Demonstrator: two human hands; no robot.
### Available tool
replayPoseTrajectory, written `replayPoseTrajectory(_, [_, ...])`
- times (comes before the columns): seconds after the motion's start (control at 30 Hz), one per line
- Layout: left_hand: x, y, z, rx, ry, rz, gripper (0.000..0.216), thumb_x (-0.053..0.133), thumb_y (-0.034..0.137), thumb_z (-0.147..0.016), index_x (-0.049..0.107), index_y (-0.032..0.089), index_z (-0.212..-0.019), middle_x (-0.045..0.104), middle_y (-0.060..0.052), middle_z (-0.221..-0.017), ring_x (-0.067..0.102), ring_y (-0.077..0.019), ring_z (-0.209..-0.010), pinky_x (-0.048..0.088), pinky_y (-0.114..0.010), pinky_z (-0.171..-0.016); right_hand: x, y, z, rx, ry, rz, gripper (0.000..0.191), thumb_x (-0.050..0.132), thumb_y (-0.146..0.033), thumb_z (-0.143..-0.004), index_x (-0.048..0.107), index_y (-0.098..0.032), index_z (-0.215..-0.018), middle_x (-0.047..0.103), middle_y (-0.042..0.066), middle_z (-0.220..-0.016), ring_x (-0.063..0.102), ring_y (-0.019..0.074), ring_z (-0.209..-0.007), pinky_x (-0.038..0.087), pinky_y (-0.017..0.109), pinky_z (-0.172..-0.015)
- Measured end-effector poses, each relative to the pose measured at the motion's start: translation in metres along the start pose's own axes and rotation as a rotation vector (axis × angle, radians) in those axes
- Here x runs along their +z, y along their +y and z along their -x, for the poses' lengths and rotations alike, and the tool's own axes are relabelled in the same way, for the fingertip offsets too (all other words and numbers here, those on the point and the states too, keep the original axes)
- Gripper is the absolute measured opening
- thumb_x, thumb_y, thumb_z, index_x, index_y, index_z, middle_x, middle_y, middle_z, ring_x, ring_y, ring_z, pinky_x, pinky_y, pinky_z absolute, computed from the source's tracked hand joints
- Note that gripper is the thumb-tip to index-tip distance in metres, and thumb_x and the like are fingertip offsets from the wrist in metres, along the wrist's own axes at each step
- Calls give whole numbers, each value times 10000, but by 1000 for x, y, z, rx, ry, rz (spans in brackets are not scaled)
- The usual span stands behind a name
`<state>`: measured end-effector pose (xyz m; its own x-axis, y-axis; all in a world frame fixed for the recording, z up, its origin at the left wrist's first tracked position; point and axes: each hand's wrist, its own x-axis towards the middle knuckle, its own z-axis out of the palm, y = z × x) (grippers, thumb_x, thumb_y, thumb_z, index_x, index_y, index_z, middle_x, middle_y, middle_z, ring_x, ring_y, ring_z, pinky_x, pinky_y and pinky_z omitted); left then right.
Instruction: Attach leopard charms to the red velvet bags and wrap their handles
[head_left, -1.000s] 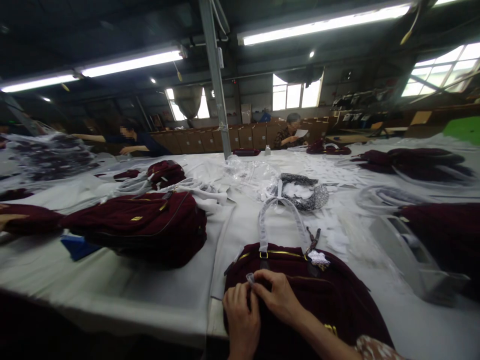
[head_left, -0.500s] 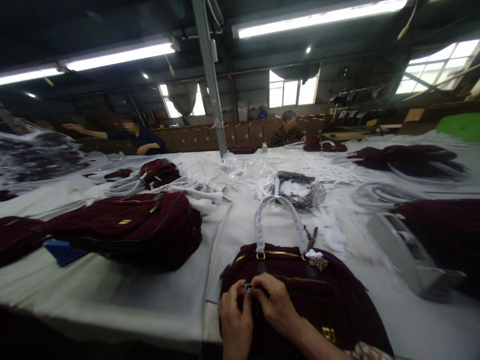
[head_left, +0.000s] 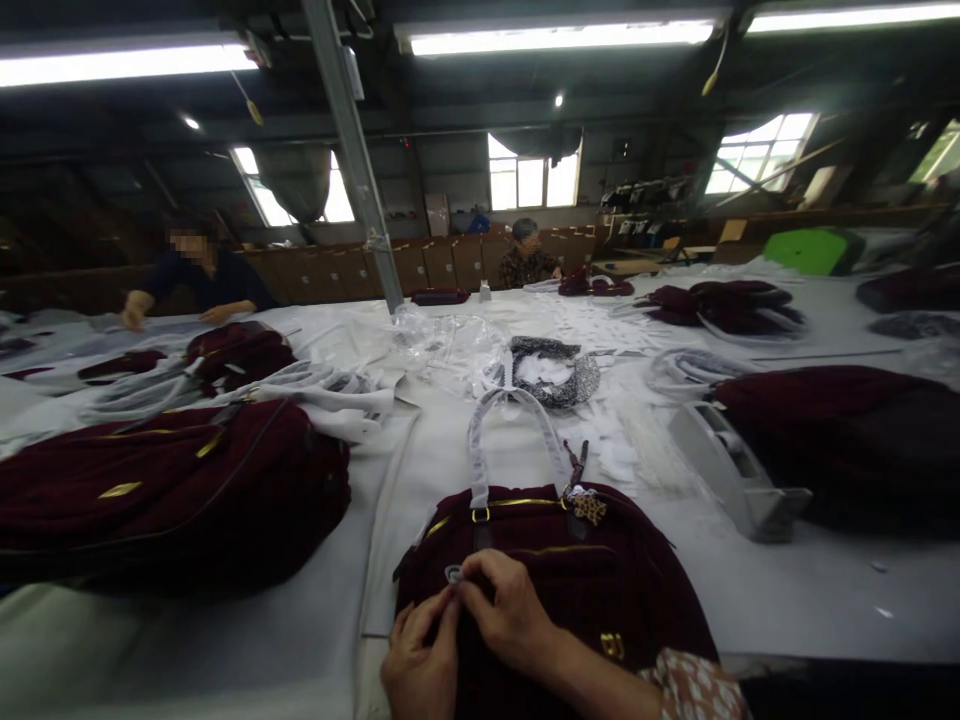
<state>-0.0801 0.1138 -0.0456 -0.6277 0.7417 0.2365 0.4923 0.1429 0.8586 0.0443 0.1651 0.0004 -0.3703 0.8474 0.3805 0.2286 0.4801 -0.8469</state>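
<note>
A dark maroon handbag [head_left: 637, 590] lies in front of me, its wrapped handles [head_left: 477, 440] standing up toward the far side. Over its left part, my right hand [head_left: 510, 610] pinches a small pale ring-shaped piece [head_left: 453, 573] between thumb and forefinger. My left hand [head_left: 424, 650] is closed just below, fingertips meeting at the lower edge of the same piece. What the piece is exactly is too small to tell. A leopard-print charm [head_left: 589, 508] hangs by the right handle base, and a gold emblem [head_left: 612, 646] sits on the bag's front.
Another maroon bag [head_left: 247, 500] lies to the left. On the right, a grey plastic dispenser-like holder [head_left: 739, 470] stands against a further maroon bag [head_left: 862, 440]. Beyond are a black-and-white speckled bag [head_left: 585, 385] with white pieces and clear plastic [head_left: 450, 345]. Two people sit across the table.
My view has turned to the right, so everything sits further left. My left hand has dropped slightly below the ring-shaped piece, which both hands had pinched between them. The left co-worker's raised arm has lowered.
</note>
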Motion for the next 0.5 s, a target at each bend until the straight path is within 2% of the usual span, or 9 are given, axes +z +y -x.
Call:
replayPoseTrajectory(0.13, [2, 8, 6, 342, 132, -186, 210, 574, 365, -751, 720, 215, -740, 722, -47, -730, 653, -243, -763, 499, -402, -812, 4, -1, 0, 77, 56, 29, 113, 553, -255, -830, 622, -172, -794, 630, 4, -718, 570, 124, -674, 411, 212, -638])
replayPoseTrajectory(0.23, [3, 10, 9, 553, 184, -277, 153, 556, 240, -796, 703, 198, -798, 726, -48, -743, 662, -213, -743, 483, -387, -837, 5, -2, -1, 153, 64, 37, 146, 560, -280, -819, 641, -170, -768, 627, -4, -649, 557, 110, -580, 389, 197, -550])
replayPoseTrajectory(0.37, [8, 3, 10, 696, 174, -272, 136, 571, 180, -790, 684, 203, -862, 730, -46, -776, 671, -208, -710, 457, -419, -857, 6, -2, -2, 221, 68, 1, 157, 569, -284, -802, 653, -166, -742, 627, -7, -598, 552, 104, -523, 372, 183, -493])
replayPoseTrajectory(0.5, [13, -8, 9, 754, 158, -218, 153, 543, 149, -797, 677, 197, -855, 729, -66, -788, 675, -210, -721, 437, -424, -873, 9, 3, -4, 259, 83, -19, 149, 572, -258, -789, 652, -153, -720, 638, 1, -599, 575, 108, -528, 380, 172, -491])
